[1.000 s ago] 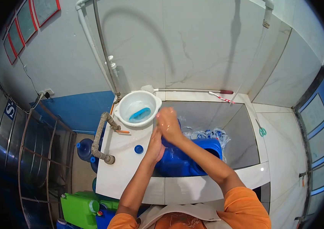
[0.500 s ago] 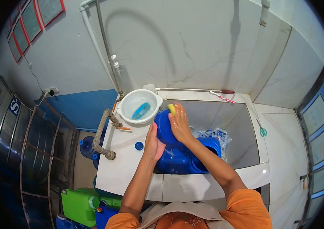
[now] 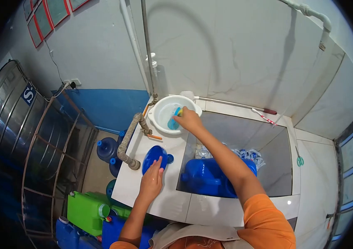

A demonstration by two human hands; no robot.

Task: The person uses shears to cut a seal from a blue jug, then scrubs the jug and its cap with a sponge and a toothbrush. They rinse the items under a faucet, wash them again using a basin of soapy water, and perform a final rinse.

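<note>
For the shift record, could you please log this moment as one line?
left hand: flat on blue lid, on counter | right hand: sponge over white basin | blue jug: in sink

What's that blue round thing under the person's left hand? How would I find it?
Start at the white tiled counter left of the deep sink basin. In front of the white bowl lies the blue oval lid, with the left hand resting on its near edge. It is much bigger than the small blue cap beside it, and flatter than the blue container down in the basin.
</note>
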